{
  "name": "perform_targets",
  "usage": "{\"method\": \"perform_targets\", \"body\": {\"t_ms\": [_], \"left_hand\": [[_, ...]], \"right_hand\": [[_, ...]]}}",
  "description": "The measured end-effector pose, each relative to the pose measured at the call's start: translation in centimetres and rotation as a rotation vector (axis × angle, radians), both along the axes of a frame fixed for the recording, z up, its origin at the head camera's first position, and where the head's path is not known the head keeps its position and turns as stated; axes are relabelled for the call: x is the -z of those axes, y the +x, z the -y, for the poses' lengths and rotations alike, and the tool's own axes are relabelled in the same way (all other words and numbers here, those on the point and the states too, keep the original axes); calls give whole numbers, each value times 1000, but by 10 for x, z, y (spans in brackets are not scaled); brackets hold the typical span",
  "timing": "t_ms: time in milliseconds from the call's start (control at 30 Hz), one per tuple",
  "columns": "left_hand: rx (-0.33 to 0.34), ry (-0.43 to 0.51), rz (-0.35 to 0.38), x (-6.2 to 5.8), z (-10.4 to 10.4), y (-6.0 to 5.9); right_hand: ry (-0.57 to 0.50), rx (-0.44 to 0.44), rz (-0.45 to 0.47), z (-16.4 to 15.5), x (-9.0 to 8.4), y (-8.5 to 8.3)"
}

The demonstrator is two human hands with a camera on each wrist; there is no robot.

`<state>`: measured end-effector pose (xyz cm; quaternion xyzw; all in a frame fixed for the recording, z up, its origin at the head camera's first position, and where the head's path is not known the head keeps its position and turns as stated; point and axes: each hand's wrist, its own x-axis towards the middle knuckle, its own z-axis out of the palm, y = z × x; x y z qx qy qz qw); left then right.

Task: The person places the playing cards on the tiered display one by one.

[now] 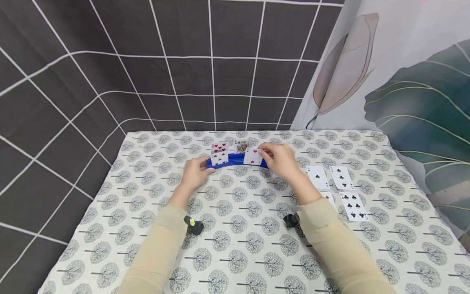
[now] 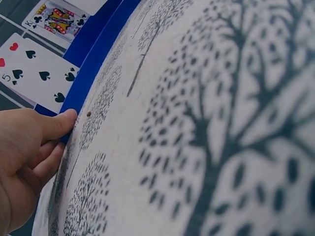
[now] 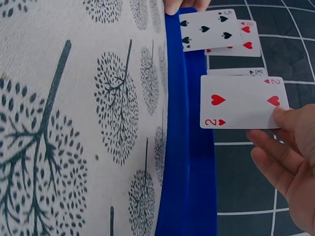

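A curved blue card holder (image 1: 235, 162) lies across the far part of the table. My left hand (image 1: 194, 173) grips its left end between thumb and fingers, as the left wrist view also shows. My right hand (image 1: 280, 160) pinches a two of hearts (image 3: 243, 110) by one edge, with the card overlapping the holder's right half. Toward the left, a five of spades (image 3: 209, 37) stands in the holder's front, with an eight of hearts (image 3: 250, 46) behind it. A king of clubs (image 2: 58, 20) stands at the back, partly covered by the two of hearts in the right wrist view.
To the right lie several face-up cards: an ace of clubs (image 1: 317, 170), a five of clubs (image 1: 338, 182), a six of clubs (image 1: 360, 202) and a red diamond card (image 1: 328, 197) partly under my right forearm. A dark gridded curtain (image 1: 191, 77) hangs behind the tree-patterned tablecloth (image 1: 235, 253).
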<state>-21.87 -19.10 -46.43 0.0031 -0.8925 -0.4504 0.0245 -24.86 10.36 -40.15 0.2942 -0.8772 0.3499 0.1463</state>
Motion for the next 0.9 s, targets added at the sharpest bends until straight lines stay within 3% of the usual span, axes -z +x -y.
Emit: {"method": "perform_targets", "body": {"t_ms": [900], "left_hand": [[-9,-1,17,-3,0,0]], "right_hand": [[49,41,48,25,6,-12]]}}
